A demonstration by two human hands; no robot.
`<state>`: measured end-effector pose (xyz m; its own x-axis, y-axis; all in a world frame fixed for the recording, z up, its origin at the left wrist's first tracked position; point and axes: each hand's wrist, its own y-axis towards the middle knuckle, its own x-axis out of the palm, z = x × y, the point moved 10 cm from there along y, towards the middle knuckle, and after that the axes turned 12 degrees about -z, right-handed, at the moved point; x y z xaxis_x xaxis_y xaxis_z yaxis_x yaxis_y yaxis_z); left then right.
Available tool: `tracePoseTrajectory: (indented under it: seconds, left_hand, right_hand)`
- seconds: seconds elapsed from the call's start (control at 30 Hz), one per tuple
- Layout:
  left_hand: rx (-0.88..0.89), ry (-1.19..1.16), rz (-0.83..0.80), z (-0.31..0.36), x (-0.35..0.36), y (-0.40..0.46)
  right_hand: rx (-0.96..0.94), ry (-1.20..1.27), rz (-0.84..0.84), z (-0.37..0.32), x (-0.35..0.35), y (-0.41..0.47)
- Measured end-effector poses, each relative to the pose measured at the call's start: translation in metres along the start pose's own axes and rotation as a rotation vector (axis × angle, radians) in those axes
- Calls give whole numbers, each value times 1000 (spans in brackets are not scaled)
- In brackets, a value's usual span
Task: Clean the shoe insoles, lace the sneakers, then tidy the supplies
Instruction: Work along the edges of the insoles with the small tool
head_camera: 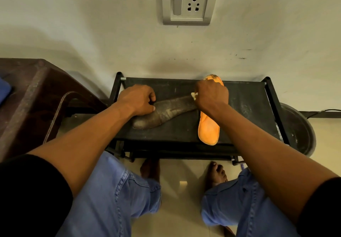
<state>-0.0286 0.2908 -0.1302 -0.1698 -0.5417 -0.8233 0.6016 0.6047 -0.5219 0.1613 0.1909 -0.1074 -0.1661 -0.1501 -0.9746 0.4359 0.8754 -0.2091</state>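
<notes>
A dark insole lies slantwise on the black rack that serves as worktop. The left hand rests on its near end, fingers curled, pinning it down. At its far end the right hand grips a pale cloth. Just right of the dark insole, an orange insole lies partly under that hand.

Two insoles lie on the rack against the wall; the left insole runs slantwise, its far end touching the right insole. A chair stands left of the rack; a basin sits right.
</notes>
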Motion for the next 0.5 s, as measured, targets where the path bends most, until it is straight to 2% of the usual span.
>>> tracePoseTrajectory:
  seconds: [0.17, 0.3, 0.5]
  left_hand:
    - [138, 100, 18, 36, 4, 0]
    - [137, 193, 11, 53, 10, 0]
    - [112, 163, 11, 59, 4, -2]
  right_hand:
    - [5, 30, 41, 5, -8, -1]
    - [5, 134, 53, 7, -16, -6]
    - [19, 395, -26, 12, -17, -22]
